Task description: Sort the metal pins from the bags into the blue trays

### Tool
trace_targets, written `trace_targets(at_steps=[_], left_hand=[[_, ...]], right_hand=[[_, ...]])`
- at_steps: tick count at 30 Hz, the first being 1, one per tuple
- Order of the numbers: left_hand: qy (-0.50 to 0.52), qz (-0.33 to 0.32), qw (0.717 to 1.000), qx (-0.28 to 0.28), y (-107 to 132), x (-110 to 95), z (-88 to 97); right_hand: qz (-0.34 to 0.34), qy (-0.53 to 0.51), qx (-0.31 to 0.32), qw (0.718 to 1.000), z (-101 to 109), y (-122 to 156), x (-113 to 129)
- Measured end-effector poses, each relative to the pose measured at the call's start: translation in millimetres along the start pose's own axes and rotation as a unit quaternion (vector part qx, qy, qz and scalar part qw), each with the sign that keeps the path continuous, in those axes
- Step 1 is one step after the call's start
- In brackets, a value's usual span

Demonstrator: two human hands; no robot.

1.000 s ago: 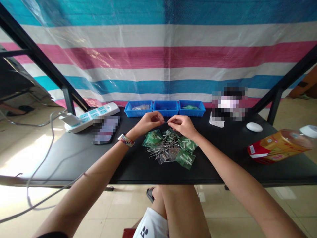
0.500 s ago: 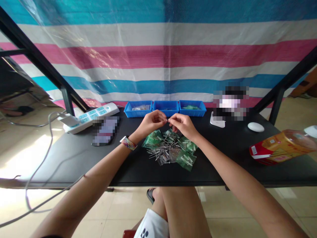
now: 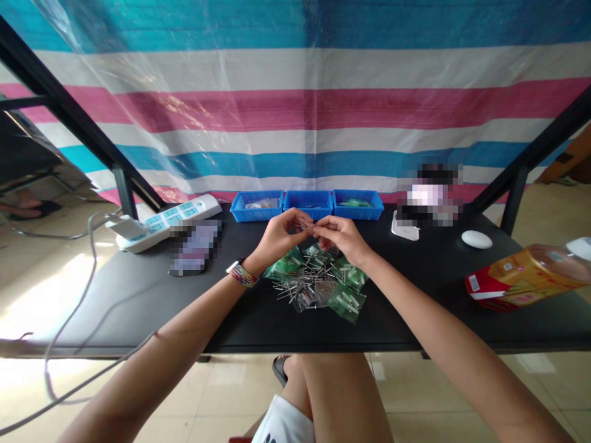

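My left hand (image 3: 287, 232) and my right hand (image 3: 340, 236) meet fingertip to fingertip above the black table. Both pinch at a thin metal pin (image 3: 305, 227), partly covered by the fingers. Just below lies a loose heap of slim metal pins (image 3: 300, 284). Small green plastic bags (image 3: 348, 301) with white sticks inside lie among them, with clear bags (image 3: 309, 298) in the middle. Beyond my hands stand three blue bins in a row: the left one (image 3: 256, 215) holds clear bags, the middle one (image 3: 295, 212) a few thin pieces, the right one (image 3: 357, 215) green bags.
On the left are a white power strip (image 3: 173, 218) with a plugged-in cable and a blurred phone (image 3: 196, 246). A white case (image 3: 405, 229), a white mouse-like object (image 3: 477, 239) and a lying drink bottle (image 3: 521, 277) occupy the right. Striped sheeting (image 3: 295, 111) hangs behind.
My hands have come together, the fingertips now touching where a small gap was. The pin shows more clearly between them. The heap and bins look the same.
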State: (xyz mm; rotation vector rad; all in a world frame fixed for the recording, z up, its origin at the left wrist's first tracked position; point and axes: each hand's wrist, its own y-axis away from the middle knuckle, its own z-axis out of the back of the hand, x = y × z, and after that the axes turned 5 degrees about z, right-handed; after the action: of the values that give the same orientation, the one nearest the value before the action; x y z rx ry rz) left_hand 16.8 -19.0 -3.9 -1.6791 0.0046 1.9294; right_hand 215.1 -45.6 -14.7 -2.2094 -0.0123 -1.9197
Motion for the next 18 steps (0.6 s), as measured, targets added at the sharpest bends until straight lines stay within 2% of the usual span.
trace_targets(at_steps=[7, 12, 18], left_hand=[[0.010, 0.013, 1.000, 0.004, 0, -7, -1.3], [-0.009, 0.060, 0.998, -0.011, 0, -5, 6.0], [-0.024, 0.083, 0.996, 0.018, -4, 1, 10.7]], right_hand=[[0.001, -0.004, 0.004, 1.000, -2, 1, 1], [0.050, 0.022, -0.020, 0.998, 3, 0, 5], [0.081, 0.060, -0.030, 0.994, 5, 0, 5]])
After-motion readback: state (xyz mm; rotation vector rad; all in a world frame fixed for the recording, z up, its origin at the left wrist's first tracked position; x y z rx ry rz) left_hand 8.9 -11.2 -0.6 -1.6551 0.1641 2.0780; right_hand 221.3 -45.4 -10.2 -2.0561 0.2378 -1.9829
